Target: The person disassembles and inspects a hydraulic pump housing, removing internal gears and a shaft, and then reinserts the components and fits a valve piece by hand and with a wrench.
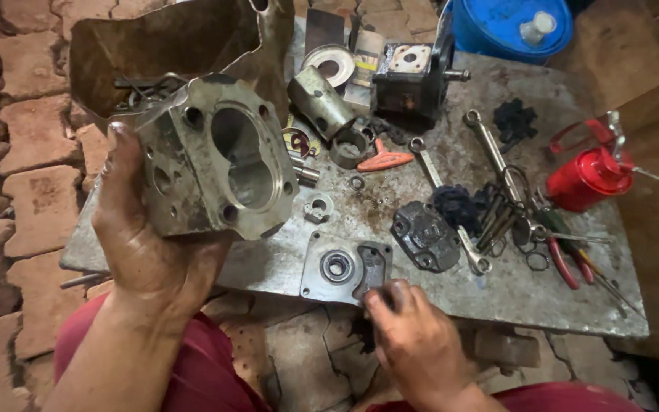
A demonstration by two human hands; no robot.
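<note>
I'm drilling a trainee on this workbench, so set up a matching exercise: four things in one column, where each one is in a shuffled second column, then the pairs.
Things:
1. Metal housing block
2. Flat cover plate
3. Red oil can
4. Blue drum

Places:
A. Standing at the right side of the steel table
B. Off the table, at the top edge of the view
C. Lifted clear of the table in the left hand
D. Lying at the table's near edge, under the fingertips of the right hand

Pairs: 1-C, 2-D, 3-A, 4-B
</note>
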